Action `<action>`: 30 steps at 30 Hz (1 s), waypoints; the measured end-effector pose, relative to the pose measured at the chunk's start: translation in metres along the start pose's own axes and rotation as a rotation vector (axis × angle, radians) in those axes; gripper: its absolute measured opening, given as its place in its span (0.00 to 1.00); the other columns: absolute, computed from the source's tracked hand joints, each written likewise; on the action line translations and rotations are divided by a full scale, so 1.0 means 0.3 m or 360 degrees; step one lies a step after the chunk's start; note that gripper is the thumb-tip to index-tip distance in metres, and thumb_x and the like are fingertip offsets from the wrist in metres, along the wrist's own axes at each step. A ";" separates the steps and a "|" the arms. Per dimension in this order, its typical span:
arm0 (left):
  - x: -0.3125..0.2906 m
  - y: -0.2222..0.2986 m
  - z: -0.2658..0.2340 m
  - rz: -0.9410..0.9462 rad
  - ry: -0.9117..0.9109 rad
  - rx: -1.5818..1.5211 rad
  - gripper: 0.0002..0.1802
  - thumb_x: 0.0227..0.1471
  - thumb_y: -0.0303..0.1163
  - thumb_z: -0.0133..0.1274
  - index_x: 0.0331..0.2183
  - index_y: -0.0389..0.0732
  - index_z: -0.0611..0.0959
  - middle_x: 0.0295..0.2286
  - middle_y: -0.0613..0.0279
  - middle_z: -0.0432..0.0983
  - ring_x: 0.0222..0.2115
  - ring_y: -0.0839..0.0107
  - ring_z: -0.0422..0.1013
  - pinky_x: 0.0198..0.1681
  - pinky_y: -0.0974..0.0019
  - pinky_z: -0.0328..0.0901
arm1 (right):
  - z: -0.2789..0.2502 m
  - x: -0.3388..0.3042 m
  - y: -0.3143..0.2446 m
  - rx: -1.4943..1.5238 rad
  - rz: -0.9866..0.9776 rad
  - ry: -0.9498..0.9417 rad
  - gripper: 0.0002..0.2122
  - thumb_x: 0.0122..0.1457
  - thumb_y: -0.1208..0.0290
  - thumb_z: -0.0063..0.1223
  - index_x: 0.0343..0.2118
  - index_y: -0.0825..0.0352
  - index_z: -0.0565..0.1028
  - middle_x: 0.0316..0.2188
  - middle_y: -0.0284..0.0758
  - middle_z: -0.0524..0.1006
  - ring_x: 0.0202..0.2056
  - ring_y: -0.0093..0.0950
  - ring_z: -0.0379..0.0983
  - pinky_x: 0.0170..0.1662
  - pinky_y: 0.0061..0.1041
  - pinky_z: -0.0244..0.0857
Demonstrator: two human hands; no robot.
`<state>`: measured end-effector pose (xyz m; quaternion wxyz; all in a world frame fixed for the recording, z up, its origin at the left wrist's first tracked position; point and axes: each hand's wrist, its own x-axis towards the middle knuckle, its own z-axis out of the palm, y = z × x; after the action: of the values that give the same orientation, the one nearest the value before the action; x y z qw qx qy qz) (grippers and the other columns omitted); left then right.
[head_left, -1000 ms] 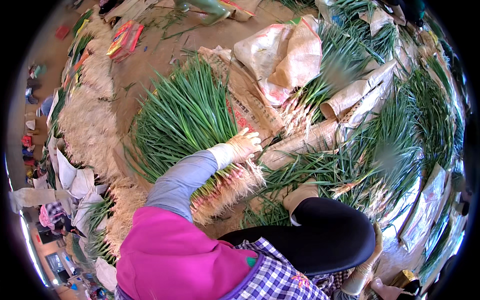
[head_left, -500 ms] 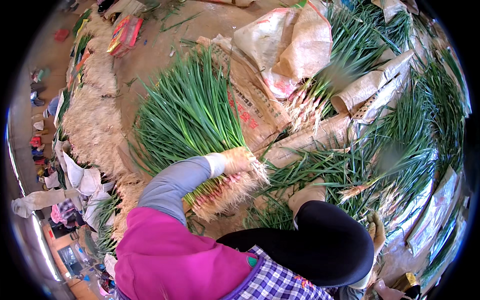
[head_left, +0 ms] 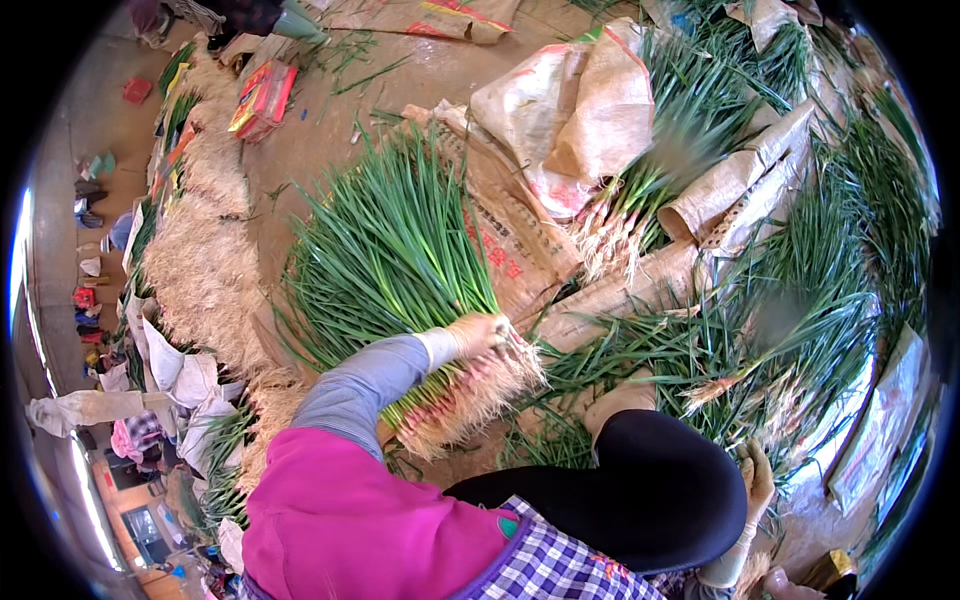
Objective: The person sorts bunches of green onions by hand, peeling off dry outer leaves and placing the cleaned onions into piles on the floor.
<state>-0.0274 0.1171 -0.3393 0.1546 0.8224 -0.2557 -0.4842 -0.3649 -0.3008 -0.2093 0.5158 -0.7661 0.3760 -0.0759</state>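
A wide bunch of green garlic [head_left: 400, 250] lies fanned out, with its long green leaves pointing away from me. Its pinkish stem bases and pale, shaggy roots face my body. My gloved left hand [head_left: 478, 335] is closed over the stems at the bunch's right side, just above the roots. Right of my bent knee, my gloved right hand [head_left: 757, 480] is low near loose stalks, its fingers extended and nothing visible in it. A single stalk with a rooted base [head_left: 715, 388] lies on the loose green pile [head_left: 800, 290] beyond that hand.
A flattened brown sack [head_left: 510, 250] lies beside the bunch. A whitish woven sack [head_left: 570, 115] partly covers more rooted stalks [head_left: 610, 235]. Along the left runs a long row of bunches, roots showing [head_left: 195, 240]. A red packet [head_left: 262, 100] sits near it, with another person [head_left: 260, 15] beyond.
The view has shifted slightly, and another person has come into sight at the upper left. My left hand stays on the bunch; my right hand remains beside my knee.
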 end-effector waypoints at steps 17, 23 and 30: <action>0.026 0.445 0.013 0.0868 0.0652 0.0426 0.33 0.46 0.35 0.54 0.54 0.45 0.62 0.53 0.44 0.53 0.54 0.57 0.55 0.54 0.59 0.56 | 0.007 0.006 -0.023 -0.0151 0.0005 -0.0131 0.13 0.59 0.78 0.41 0.46 0.76 0.69 0.40 0.43 0.74 0.41 0.28 0.72 0.46 0.24 0.65; 0.169 -0.044 -0.355 -0.0125 0.1022 0.0413 0.26 0.43 0.15 0.40 0.48 0.38 0.68 0.44 0.48 0.67 0.46 0.56 0.64 0.51 0.64 0.60 | -0.020 -0.026 -0.011 -0.0074 0.0056 -0.0011 0.12 0.59 0.78 0.42 0.45 0.76 0.69 0.39 0.41 0.74 0.40 0.28 0.72 0.46 0.25 0.65; 0.153 -0.107 -0.500 -0.0447 0.0392 0.0616 0.23 0.41 0.18 0.43 0.41 0.50 0.77 0.42 0.54 0.72 0.43 0.58 0.69 0.46 0.62 0.63 | -0.005 -0.013 -0.036 -0.0218 -0.0047 -0.0030 0.12 0.57 0.80 0.41 0.42 0.78 0.70 0.35 0.44 0.75 0.38 0.31 0.73 0.44 0.24 0.65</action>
<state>0.1309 0.1181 -0.3160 -0.0443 0.9167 -0.2062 -0.3393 -0.3630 -0.2972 -0.1983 0.4643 -0.8057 0.3642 -0.0504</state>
